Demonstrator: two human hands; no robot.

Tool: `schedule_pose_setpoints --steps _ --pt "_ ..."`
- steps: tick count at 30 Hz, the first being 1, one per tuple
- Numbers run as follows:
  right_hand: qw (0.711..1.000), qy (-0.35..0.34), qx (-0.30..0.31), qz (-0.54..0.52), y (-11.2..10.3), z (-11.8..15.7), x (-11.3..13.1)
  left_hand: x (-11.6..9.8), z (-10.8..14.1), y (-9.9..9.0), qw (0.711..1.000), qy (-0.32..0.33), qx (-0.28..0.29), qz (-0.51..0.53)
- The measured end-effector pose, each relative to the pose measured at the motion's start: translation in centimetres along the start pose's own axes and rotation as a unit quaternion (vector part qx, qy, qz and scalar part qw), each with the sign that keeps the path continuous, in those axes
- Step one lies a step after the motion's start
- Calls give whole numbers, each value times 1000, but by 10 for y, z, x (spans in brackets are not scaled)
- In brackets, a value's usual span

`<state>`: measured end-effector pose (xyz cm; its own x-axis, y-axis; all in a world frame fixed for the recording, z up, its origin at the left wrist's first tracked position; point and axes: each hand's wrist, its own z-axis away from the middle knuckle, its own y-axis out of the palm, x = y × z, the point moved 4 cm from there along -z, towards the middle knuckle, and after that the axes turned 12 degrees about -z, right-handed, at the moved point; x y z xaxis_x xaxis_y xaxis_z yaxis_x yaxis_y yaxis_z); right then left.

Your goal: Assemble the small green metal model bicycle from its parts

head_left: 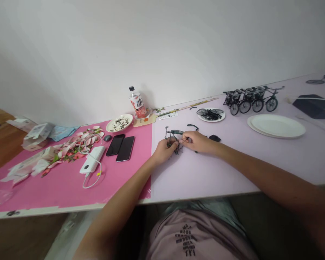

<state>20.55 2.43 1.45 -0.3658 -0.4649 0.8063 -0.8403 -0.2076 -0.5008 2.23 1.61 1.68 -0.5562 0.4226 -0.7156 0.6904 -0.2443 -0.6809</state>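
Gripping a toy bike [176,132] near picture centre with left hand [164,150] and right hand [196,141], both pinched closed on it. Likely busy fitting or adjusting; next, probably calls for a steady, light pinch. Cannot surely read printed bottle [139,104], upper centre-left, or shirt [196,234], bottom centre.

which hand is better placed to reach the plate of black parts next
Probably the right hand: it is nearer the plate, with the left hand farther off, though both are busy at the small bike.
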Motion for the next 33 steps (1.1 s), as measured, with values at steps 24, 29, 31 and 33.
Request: schedule_pose_setpoints --steps 24,29,31,33 --pt "999 11 38 13 -1 0 4 2 0 -1 1000 -1 5 -6" --pt "999 5 40 19 -1 0 4 3 -1 0 1000 -5 10 -2" --pt "999 0 41 25 -2 0 4 4 0 0 1000 -9 9 -2" --pt "999 3 43 31 -1 0 3 4 0 -1 1000 -12 7 -7"
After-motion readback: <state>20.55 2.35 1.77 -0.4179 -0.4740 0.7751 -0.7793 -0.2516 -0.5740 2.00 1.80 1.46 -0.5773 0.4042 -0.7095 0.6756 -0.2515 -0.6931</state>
